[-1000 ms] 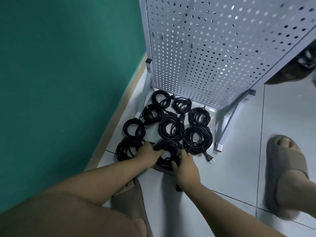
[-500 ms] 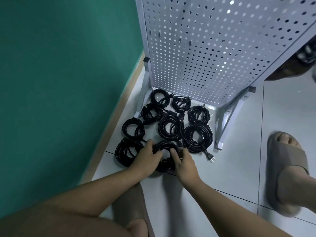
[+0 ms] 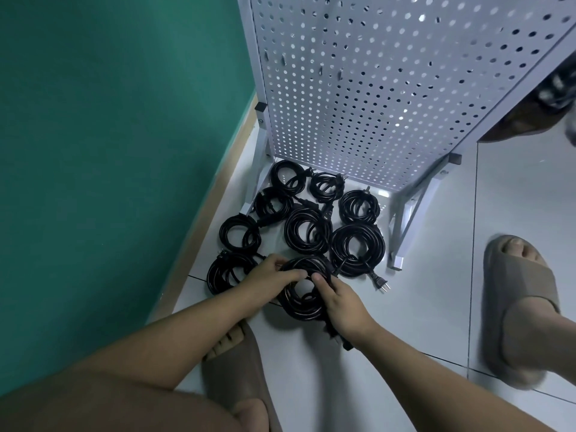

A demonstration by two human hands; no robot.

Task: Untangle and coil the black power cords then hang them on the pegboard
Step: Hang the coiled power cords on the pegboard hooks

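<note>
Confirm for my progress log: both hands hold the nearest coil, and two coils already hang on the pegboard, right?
Not quite. The head view shows the left hand and right hand holding the nearest coil, but no coils hang on the pegboard; the other coils all lie on the floor.

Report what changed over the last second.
The left hand slid its fingers farther right across the top of the nearest coil, and that coil came slightly toward the person. The right hand keeps its grip on the coil's right side. The other coils stay on the floor below the pegboard; none hangs yet.
</note>
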